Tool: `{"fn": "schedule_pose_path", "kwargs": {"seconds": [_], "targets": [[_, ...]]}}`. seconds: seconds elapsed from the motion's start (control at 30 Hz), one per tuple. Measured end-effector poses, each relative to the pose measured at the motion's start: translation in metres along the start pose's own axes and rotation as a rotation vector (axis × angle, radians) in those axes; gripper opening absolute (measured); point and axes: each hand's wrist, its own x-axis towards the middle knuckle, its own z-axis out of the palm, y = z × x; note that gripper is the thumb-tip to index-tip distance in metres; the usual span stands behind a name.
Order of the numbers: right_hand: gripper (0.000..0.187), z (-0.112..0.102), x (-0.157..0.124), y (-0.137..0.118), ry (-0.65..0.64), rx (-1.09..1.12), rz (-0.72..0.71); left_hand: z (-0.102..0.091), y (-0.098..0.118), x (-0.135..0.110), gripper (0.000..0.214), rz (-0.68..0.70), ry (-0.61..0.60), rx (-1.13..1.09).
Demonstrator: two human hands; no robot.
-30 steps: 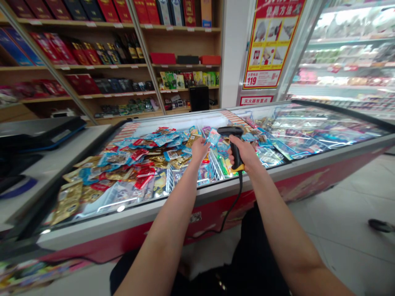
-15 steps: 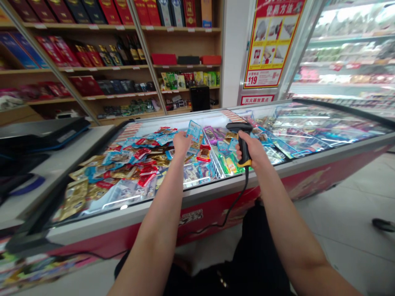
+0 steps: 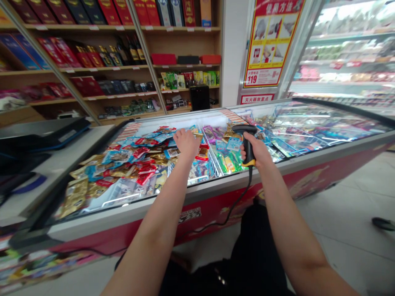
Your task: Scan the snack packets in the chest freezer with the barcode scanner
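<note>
My right hand (image 3: 258, 154) is closed round the black handle of a barcode scanner (image 3: 246, 133), whose head points over the open chest freezer (image 3: 216, 187). The scanner's cable (image 3: 237, 201) hangs down the freezer's red front. My left hand (image 3: 187, 142) reaches in palm down, with fingers curled onto the heap of blue, red and gold snack packets (image 3: 135, 158) left of a white wire divider (image 3: 212, 161). What the fingers hold is hidden. Green and purple packets (image 3: 230, 162) lie right of the divider, under the scanner.
A grey counter (image 3: 55, 162) with a black device (image 3: 43, 133) stands at the left. Wooden shelves of red boxes and bottles (image 3: 101, 53) rise behind. A red poster (image 3: 271, 41) and a refrigerated display (image 3: 345, 53) are at the right. A dark shoe (image 3: 382, 224) lies on the tiled floor.
My left hand carried a small blue packet away from the scanner to the left and dropped onto the packet heap. The scanner hand drifted slightly right.
</note>
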Motion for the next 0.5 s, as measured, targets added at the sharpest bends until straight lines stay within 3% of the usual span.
{"fn": "schedule_pose_path", "kwargs": {"seconds": [0.13, 0.23, 0.37, 0.5], "targets": [[0.026, -0.007, 0.0, 0.0, 0.009, 0.012, 0.021, 0.019, 0.04, -0.003, 0.046, 0.154, -0.171, -0.049], [0.026, -0.011, 0.001, 0.002, -0.004, 0.017, 0.026, 0.039, 0.062, -0.007, 0.053, 0.195, -0.319, -0.077], [0.026, -0.015, 0.004, 0.007, -0.003, 0.017, 0.047, 0.059, 0.075, -0.007, 0.056, 0.15, -0.417, -0.114], [0.024, -0.019, 0.011, 0.013, -0.006, 0.028, 0.05, 0.063, 0.082, 0.0, 0.046, 0.047, -0.483, -0.158]]}}
